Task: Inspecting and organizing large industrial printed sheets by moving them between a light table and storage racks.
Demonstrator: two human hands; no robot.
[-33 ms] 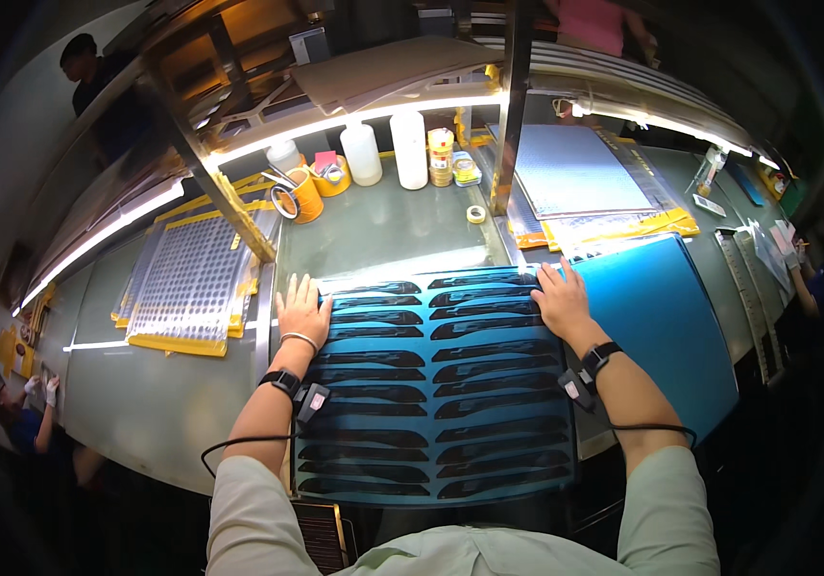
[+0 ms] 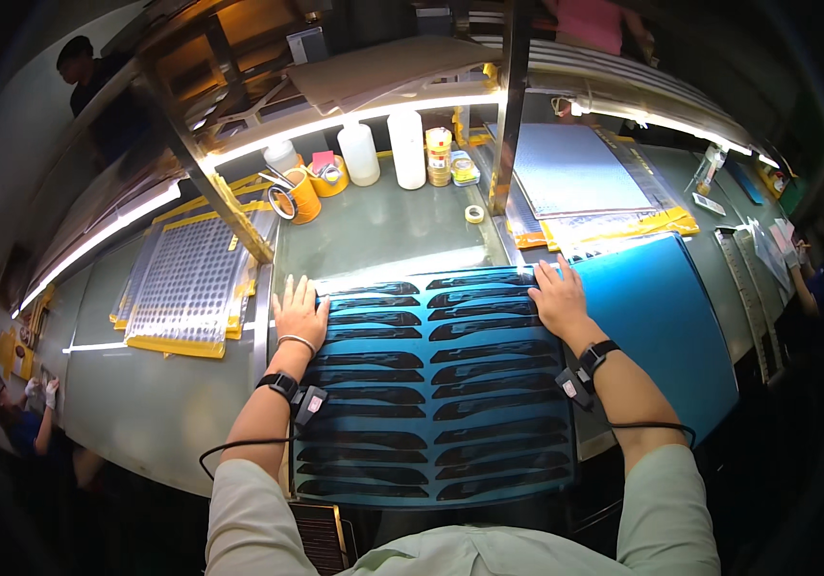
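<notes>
Before me lies a glossy blue sheet (image 2: 428, 394) with two columns of long black curved shapes, its near edge reaching the table's front. Flat on its far left corner rests my left hand (image 2: 300, 312), fingers stretched out. My right hand (image 2: 559, 296) lies on the far right corner, fingers also spread and nothing held. Both wrists wear a black band with a small device. Beside the right forearm is a plain blue sheet (image 2: 657, 326), partly hidden by the arm.
Tape rolls, an orange cup (image 2: 303, 197), white bottles (image 2: 407, 149) and a small tape roll (image 2: 474, 214) stand farther back. A stack of dotted clear sheets (image 2: 186, 278) is left, a pale textured sheet (image 2: 575, 171) right. Metal posts (image 2: 511, 115) and lit tubes cross above. Other people work at both sides.
</notes>
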